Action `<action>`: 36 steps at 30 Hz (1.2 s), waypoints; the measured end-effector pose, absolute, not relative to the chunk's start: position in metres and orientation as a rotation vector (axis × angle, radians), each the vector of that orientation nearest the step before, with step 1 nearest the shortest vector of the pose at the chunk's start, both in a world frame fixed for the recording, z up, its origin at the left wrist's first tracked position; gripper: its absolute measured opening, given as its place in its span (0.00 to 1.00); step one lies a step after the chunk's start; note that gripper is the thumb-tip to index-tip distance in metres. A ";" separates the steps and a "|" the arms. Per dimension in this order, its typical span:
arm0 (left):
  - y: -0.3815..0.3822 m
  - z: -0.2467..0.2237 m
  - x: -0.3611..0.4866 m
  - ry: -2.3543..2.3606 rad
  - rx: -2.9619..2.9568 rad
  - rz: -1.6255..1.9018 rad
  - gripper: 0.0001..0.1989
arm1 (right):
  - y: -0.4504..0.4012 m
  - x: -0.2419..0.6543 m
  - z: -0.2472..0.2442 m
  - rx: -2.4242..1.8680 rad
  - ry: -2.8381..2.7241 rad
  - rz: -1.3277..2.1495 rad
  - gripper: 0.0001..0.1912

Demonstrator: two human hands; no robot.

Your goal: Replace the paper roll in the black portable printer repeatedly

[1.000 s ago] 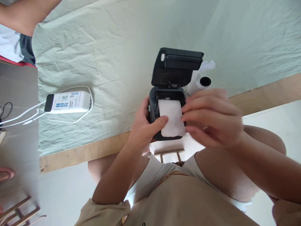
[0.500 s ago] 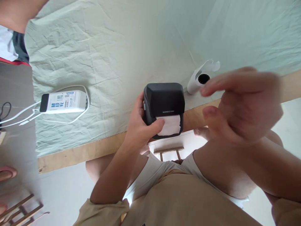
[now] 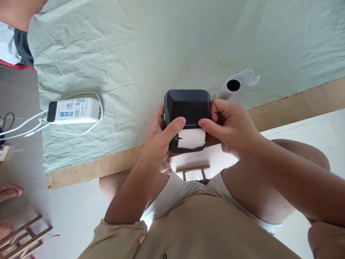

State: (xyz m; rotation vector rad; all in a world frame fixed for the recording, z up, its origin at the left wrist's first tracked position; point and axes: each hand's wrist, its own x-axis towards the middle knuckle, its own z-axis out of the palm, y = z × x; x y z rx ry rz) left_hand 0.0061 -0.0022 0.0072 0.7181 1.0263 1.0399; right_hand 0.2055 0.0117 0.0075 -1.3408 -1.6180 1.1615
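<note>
A black label printer (image 3: pixel 188 106) is held between my two hands at the table's front edge, with a torn-edged white paper strip (image 3: pixel 192 139) showing on its front. My left hand (image 3: pixel 162 135) grips its left side, thumb lying on the front near the lettering. On the other side my right hand (image 3: pixel 229 122) is closed on the printer's edge, thumb pressed to the front face and fingers curled beside it. Just behind my right hand, a white paper roll (image 3: pixel 224 91) with a black core lies on the cloth, its loose end curling to the right.
A white power strip (image 3: pixel 78 110) with white cables lies on the green cloth (image 3: pixel 115 72) at the left. Another person's arm (image 3: pixel 21 12) reaches in at the upper left. Below are a wooden stool (image 3: pixel 192 169) and a wooden rack (image 3: pixel 25 239).
My right hand has come in from the right, where it hovered empty, and now grips the printer. My left thumb has moved up from the paper strip to the lettering.
</note>
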 end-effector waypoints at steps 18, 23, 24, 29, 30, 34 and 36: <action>0.003 -0.001 0.022 0.943 0.869 1.195 0.09 | 0.017 0.219 -0.018 -1.233 -1.736 0.927 0.31; 0.002 -0.005 0.016 0.901 0.914 1.191 0.10 | 0.018 0.220 -0.021 -1.167 -1.712 0.926 0.31; 0.001 -0.005 0.015 0.897 0.920 1.184 0.10 | 0.018 0.220 -0.021 -1.161 -1.701 0.932 0.30; 0.001 0.000 0.015 0.988 0.861 1.161 0.17 | 0.014 0.218 -0.018 -1.178 -1.654 0.985 0.26; 0.001 0.001 0.015 1.025 0.831 1.135 0.20 | 0.013 0.217 -0.016 -1.197 -1.646 0.991 0.26; 0.002 0.000 0.012 1.032 0.710 1.022 0.26 | 0.010 0.216 -0.010 -1.268 -1.632 0.984 0.22; 0.003 -0.001 0.010 1.047 0.700 1.044 0.23 | 0.009 0.216 -0.008 -1.255 -1.642 0.989 0.20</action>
